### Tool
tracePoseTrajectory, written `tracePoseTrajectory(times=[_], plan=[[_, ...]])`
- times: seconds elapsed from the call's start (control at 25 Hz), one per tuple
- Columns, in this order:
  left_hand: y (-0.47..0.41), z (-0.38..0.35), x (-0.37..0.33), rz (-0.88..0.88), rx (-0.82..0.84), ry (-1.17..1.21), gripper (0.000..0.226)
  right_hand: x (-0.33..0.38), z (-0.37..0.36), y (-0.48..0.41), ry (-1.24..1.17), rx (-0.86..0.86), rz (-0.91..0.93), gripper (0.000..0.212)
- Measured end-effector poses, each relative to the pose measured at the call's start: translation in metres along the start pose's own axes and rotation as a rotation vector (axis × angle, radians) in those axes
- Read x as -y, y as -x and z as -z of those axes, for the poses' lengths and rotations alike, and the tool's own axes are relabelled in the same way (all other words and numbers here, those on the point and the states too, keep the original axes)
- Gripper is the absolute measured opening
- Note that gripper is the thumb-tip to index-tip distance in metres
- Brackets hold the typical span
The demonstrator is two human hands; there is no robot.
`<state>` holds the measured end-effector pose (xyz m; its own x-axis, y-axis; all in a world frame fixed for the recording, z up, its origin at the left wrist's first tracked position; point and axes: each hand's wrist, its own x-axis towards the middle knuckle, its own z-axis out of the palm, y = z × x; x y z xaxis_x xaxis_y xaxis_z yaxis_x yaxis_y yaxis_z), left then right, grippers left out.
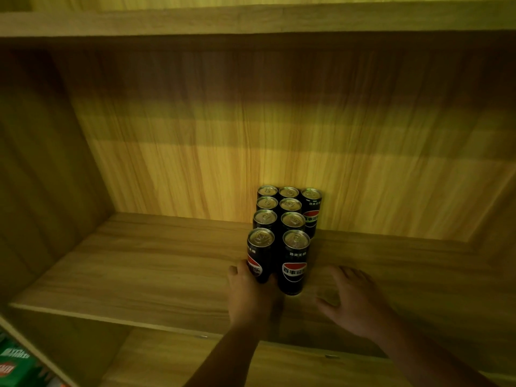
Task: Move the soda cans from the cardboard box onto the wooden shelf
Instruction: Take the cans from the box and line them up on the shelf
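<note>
Several black soda cans stand upright in rows on the wooden shelf [139,275], running from the back panel toward the front. My left hand [251,297] wraps around the lower part of the front-left can [259,247]. The front-right can [294,261] stands beside it, touching nothing but its neighbours. My right hand [354,300] hovers over the shelf board just right of that can, fingers spread, holding nothing. A lone can [312,210] stands at the back right of the group. The cardboard box is out of view.
The shelf's left side wall [42,177] and back panel [279,135] enclose the bay. A lower shelf board [167,358] shows beneath. Green and red packages [14,367] sit at the bottom left. Bare board lies left and right of the cans.
</note>
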<state>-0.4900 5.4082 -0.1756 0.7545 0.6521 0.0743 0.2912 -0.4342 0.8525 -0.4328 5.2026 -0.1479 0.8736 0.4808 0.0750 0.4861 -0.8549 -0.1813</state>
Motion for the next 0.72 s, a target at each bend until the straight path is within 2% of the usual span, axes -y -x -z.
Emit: tracePoseTrajectory(times=[0.08, 0.2, 0.36, 0.4, 0.48, 0.56, 0.72], plan=[[-0.001, -0.004, -0.003, 0.030, -0.030, -0.030, 0.060, -0.002, 0.001, -0.001, 0.002, -0.002, 0.002, 0.082], [-0.007, 0.003, 0.002, -0.027, 0.058, -0.138, 0.072, -0.004, 0.002, -0.004, -0.009, 0.002, -0.006, 0.082], [-0.025, 0.029, 0.014, -0.294, 0.334, -0.419, 0.085, -0.003, 0.000, -0.003, -0.026, 0.005, 0.002, 0.081], [-0.032, 0.034, 0.018, -0.302, 0.409, -0.421, 0.085, -0.002, -0.001, -0.002, -0.034, 0.016, 0.000, 0.082], [-0.043, 0.041, 0.023, -0.150, 0.518, -0.167, 0.083, -0.001, -0.003, 0.000, -0.037, 0.030, -0.005, 0.082], [-0.047, 0.042, 0.022, -0.059, 0.567, 0.060, 0.073, 0.002, -0.004, -0.001, -0.031, 0.030, -0.008, 0.082], [-0.045, 0.039, 0.018, -0.119, 0.525, 0.038, 0.061, 0.007, -0.004, -0.003, -0.022, 0.033, -0.009, 0.084]])
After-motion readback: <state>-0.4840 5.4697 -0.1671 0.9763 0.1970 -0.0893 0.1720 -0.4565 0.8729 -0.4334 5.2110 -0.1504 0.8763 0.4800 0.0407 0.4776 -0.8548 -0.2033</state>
